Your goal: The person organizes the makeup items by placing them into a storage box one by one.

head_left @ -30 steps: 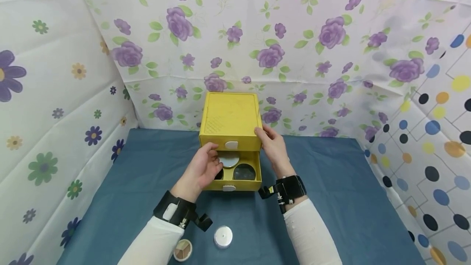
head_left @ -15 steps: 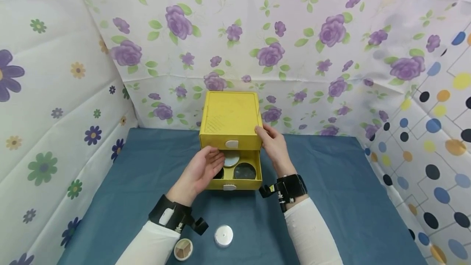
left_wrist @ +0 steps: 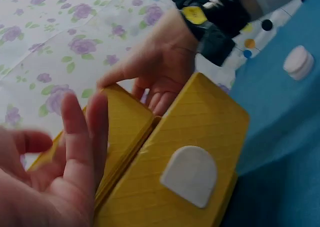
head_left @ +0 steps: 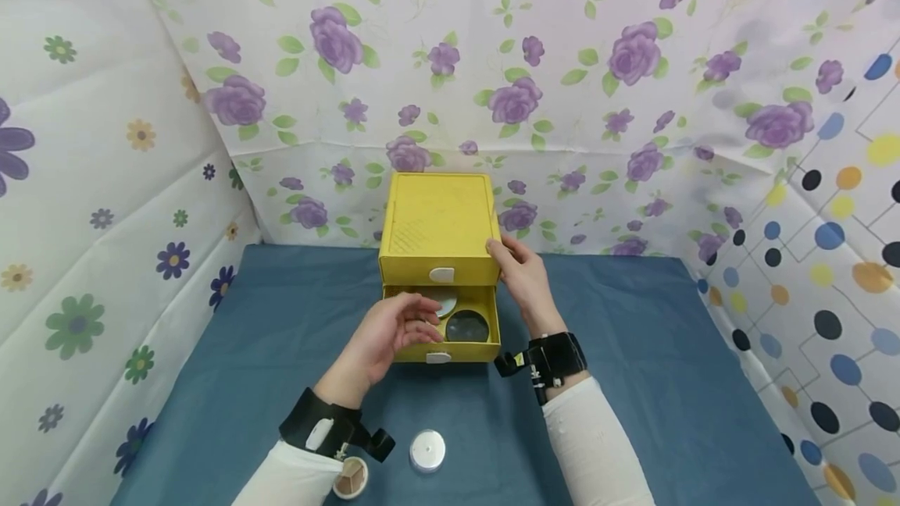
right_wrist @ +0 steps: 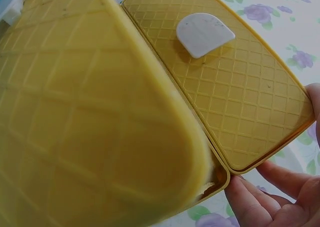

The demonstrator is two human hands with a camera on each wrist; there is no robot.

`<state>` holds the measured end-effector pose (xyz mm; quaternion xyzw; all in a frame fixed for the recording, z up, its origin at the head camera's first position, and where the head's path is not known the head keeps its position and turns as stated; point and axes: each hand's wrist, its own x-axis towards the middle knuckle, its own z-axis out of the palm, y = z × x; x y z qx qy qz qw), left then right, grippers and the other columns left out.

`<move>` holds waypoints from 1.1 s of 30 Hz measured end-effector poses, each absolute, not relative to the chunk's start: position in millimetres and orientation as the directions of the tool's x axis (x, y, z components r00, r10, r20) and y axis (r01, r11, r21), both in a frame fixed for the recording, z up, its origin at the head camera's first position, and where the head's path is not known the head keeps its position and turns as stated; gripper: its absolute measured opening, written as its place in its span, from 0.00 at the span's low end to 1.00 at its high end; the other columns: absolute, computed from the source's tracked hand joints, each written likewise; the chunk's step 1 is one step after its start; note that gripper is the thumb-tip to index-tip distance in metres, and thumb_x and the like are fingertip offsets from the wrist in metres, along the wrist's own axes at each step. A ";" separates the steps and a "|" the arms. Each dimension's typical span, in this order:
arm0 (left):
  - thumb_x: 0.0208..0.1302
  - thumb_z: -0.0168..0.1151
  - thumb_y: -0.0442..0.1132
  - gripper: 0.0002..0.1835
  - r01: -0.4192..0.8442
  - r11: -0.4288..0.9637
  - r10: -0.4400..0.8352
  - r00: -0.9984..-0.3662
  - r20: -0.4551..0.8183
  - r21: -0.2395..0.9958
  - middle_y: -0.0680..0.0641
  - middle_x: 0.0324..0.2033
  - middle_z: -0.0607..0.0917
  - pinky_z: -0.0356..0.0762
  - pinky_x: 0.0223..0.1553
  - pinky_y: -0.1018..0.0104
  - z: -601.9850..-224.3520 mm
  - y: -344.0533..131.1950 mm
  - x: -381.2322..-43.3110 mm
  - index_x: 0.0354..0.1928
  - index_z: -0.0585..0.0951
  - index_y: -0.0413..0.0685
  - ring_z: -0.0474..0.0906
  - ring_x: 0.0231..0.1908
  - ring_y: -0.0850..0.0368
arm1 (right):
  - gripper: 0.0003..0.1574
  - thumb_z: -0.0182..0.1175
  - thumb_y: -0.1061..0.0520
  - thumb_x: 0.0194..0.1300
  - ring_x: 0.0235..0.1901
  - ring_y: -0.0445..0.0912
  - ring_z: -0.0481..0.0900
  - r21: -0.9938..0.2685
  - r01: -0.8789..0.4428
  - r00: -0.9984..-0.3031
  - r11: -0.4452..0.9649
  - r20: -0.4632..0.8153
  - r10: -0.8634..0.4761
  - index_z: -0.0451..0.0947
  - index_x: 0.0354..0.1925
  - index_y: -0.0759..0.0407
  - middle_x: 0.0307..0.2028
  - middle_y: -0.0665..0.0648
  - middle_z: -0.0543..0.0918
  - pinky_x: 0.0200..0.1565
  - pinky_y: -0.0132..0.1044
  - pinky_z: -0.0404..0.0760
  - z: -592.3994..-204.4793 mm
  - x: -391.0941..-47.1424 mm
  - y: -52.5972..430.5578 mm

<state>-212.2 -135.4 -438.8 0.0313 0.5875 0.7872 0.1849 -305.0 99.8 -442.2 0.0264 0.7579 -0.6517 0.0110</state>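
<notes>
A yellow two-drawer storage box [head_left: 443, 213] stands at the back of the table, its upper drawer closed and its lower drawer [head_left: 464, 352] pulled out. My right hand [head_left: 526, 279] grips the box's right side, thumb at the top front corner and fingers along the side. My left hand [head_left: 383, 338] hovers over the left part of the lower drawer with loosely bent fingers, holding nothing. Inside that drawer are a silvery round disc [head_left: 446, 303], partly hidden by the left fingers, and a dark round shape [head_left: 467, 326]. The left wrist view shows the white drawer tab [left_wrist: 192, 174] beside that hand.
A small silvery round container [head_left: 426, 450] lies on the blue tablecloth [head_left: 619, 381] near the front. To its left is a round palette of brown and beige powders [head_left: 350, 478], partly covered by the left wrist strap. Flowered cloth [head_left: 450, 61] hangs behind the box.
My left hand has shifted from the drawer's back left edge slightly forward and right, its fingers now over the drawer. My right hand has stayed on the box.
</notes>
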 end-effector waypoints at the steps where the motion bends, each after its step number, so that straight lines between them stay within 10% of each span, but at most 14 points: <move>1: 0.78 0.44 0.46 0.25 -0.246 -0.197 0.365 -0.917 -0.162 0.949 0.41 0.37 0.83 0.84 0.37 0.68 -439.6 -133.8 -210.3 0.53 0.78 0.28 0.85 0.35 0.49 | 0.49 0.60 0.23 0.58 0.57 0.45 0.74 -0.988 0.051 -0.999 0.149 -0.048 0.026 0.69 0.69 0.43 0.63 0.51 0.74 0.60 0.49 0.75 -442.0 -305.0 99.6; 13: 0.79 0.47 0.51 0.26 -0.179 0.066 0.611 -0.771 -0.182 0.982 0.38 0.38 0.86 0.84 0.30 0.66 -452.9 -116.8 -196.2 0.45 0.84 0.35 0.84 0.35 0.46 | 0.47 0.60 0.23 0.58 0.55 0.44 0.75 -0.989 0.025 -0.999 0.145 -0.021 0.031 0.71 0.68 0.43 0.61 0.51 0.76 0.59 0.49 0.76 -441.3 -304.4 99.3; 24: 0.76 0.47 0.59 0.30 -0.280 0.187 0.558 -0.759 -0.336 0.942 0.36 0.41 0.87 0.82 0.27 0.64 -490.9 -111.9 -173.2 0.43 0.87 0.39 0.84 0.36 0.44 | 0.47 0.60 0.22 0.57 0.56 0.44 0.74 -0.989 0.044 -0.999 0.139 -0.041 0.031 0.71 0.68 0.41 0.61 0.50 0.75 0.60 0.48 0.75 -446.3 -303.0 99.7; 33: 0.71 0.45 0.69 0.40 -0.408 0.091 0.436 -0.803 -0.405 0.908 0.41 0.41 0.86 0.84 0.29 0.64 -510.1 -116.6 -169.9 0.61 0.77 0.38 0.84 0.38 0.45 | 0.46 0.60 0.23 0.58 0.56 0.44 0.74 -0.991 0.020 -1.000 0.131 -0.016 0.026 0.71 0.67 0.41 0.61 0.50 0.75 0.60 0.49 0.75 -446.5 -303.1 101.1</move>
